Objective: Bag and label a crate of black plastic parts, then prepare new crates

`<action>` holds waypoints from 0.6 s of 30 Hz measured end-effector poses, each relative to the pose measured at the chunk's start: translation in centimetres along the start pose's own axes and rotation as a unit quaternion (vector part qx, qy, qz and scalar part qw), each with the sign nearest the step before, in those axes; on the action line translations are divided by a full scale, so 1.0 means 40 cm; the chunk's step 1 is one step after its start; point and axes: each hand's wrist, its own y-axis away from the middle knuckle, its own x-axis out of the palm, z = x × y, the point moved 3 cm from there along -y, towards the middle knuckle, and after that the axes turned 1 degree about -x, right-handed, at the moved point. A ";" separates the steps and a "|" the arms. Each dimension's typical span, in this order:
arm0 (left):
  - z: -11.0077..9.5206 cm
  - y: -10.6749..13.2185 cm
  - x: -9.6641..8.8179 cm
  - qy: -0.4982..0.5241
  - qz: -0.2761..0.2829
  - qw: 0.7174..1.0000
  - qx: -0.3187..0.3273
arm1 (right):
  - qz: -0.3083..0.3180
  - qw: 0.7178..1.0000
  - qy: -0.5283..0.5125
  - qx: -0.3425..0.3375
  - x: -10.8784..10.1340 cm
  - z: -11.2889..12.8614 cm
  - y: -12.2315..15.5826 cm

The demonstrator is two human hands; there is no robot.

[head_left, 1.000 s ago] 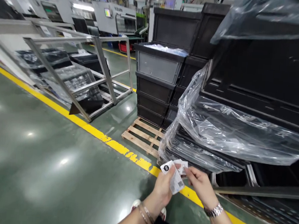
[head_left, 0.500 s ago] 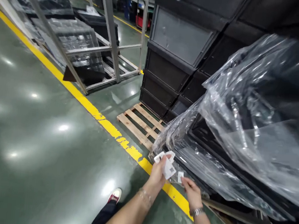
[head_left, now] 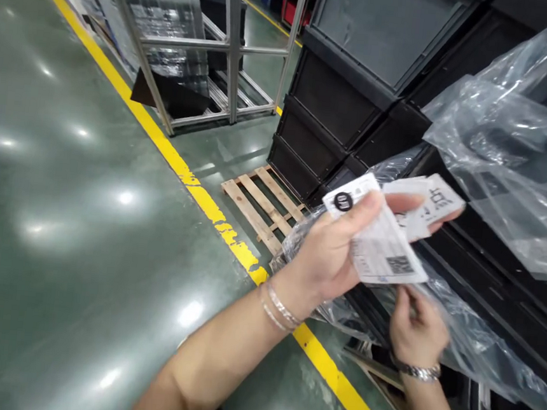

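Note:
My left hand (head_left: pixel 334 252) is raised in the middle of the view and grips a small sheaf of white labels (head_left: pixel 385 243), one with a QR code and one with a round black mark. My right hand (head_left: pixel 416 326) is lower, just under the labels, its fingers curled and pinched close against the clear plastic sheet (head_left: pixel 482 338) that covers a low stack of black trays (head_left: pixel 503 263). What the right fingers hold, if anything, is hidden.
Stacked black crates (head_left: pixel 342 77) stand on a wooden pallet (head_left: pixel 258 207) behind the hands. A yellow floor line (head_left: pixel 206 202) runs diagonally across the green floor. A metal frame rack (head_left: pixel 230 48) with wrapped trays stands at the back left.
The view has tilted down and closer. My left hand has lifted the labels up and nearer to the camera. My right hand has dropped below them, against the plastic-covered trays.

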 end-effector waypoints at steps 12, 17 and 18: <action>0.006 0.300 -0.558 0.018 -0.302 0.950 0.076 | 0.046 0.954 0.285 -0.084 0.045 -0.055 -0.009; 0.001 0.414 -0.644 -0.003 -0.380 0.923 0.061 | 0.068 0.934 0.341 -0.079 0.089 -0.028 -0.014; -0.001 0.430 -0.653 -0.006 -0.385 0.921 0.054 | 0.080 0.935 0.339 -0.062 0.097 -0.027 -0.015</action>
